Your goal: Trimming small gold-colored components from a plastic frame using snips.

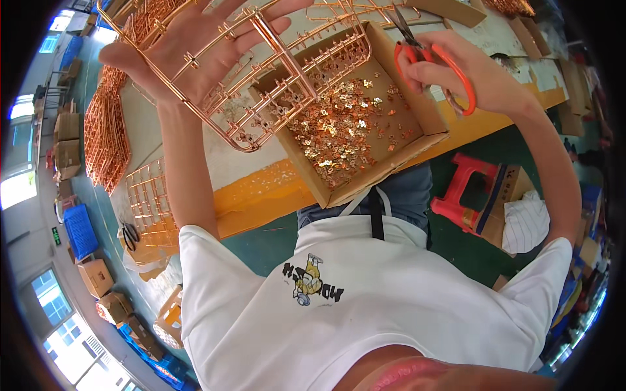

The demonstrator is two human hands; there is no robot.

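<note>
My left hand [195, 45] holds up a copper-coloured plated frame [274, 85] of runners with small parts on it, fingers spread behind the frame. My right hand [476, 72] grips orange-handled scissors [430, 58], their blades pointing up and left toward the frame's upper edge. Below both hands sits an open cardboard box [430, 124] holding several loose small copper-coloured pieces [339, 130]. The frame hangs partly over the box's left side.
A stack of more copper frames [104, 130] lies at the left on the white table with its orange edge [261, 189]. Another frame [150, 202] hangs lower left. A red stool [463, 189] and cardboard boxes [508, 195] stand on the green floor at right.
</note>
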